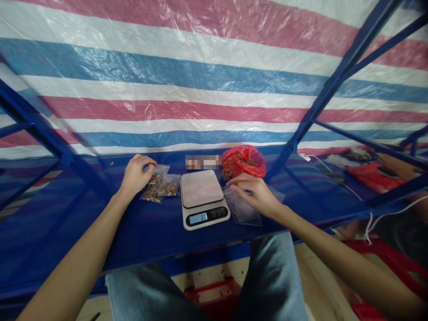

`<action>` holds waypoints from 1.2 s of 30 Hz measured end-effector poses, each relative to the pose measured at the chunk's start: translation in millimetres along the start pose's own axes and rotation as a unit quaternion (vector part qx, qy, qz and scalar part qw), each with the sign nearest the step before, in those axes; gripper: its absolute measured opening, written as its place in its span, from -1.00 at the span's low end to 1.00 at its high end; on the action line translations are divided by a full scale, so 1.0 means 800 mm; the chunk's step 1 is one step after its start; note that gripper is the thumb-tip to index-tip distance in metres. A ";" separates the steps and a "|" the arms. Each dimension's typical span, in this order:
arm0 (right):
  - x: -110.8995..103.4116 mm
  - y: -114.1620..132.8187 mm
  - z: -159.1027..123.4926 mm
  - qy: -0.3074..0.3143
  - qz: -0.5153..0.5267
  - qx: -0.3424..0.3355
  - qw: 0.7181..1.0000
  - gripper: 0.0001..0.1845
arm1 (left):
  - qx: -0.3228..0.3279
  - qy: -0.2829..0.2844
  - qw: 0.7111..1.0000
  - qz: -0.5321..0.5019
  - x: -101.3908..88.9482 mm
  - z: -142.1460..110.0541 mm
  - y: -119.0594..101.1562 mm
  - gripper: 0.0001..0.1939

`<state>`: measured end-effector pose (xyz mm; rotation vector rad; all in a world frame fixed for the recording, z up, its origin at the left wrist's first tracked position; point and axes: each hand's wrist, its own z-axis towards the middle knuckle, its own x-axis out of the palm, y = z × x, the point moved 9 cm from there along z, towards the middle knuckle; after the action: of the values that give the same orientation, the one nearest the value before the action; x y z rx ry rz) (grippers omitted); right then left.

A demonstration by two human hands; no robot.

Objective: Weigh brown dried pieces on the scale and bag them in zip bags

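My left hand [138,172] is closed, its fingertips pinching at the top edge of a small clear zip bag [156,179] filled with brown, dried-looking bits. Two similar filled bags, one in front [153,195] and one to the right [171,188], lie beside it. Between my hands stands a white digital kitchen scale [202,189], its plate bare and its display reading 0.0. Over a pile of flat, clear plastic bags [247,216], my right hand [256,191] has its fingers drawn together; what they hold is hidden. A small cup of brown bits [226,174] stands just beyond those fingertips.
Behind the cup sits an open red plastic bag [244,161] of brown bits. A blurred-out object [203,162] lies behind the scale. Blue metal posts [321,98] frame the blue table [143,240], with striped sheeting behind. At right, another person's hand [396,167] is near red plastic.
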<state>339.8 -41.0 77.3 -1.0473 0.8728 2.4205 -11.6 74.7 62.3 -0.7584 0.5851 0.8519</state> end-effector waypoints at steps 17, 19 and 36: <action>0.029 -0.106 0.051 -0.010 0.052 0.106 0.993 -0.47 | 0.004 0.004 1.000 -0.006 0.007 -0.003 0.001 -0.70; 0.022 -0.092 0.063 -0.028 0.074 0.099 0.992 -0.46 | 0.000 0.012 1.000 -0.001 0.009 -0.002 0.001 -0.70; 0.022 -0.009 0.043 0.059 -0.044 0.021 0.997 -0.51 | 0.001 0.007 1.000 0.028 0.003 -0.001 -0.007 -0.71</action>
<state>313.7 -11.5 79.5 -1.1976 0.8926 2.2779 -5.8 72.4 62.1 -0.7499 0.6220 0.8973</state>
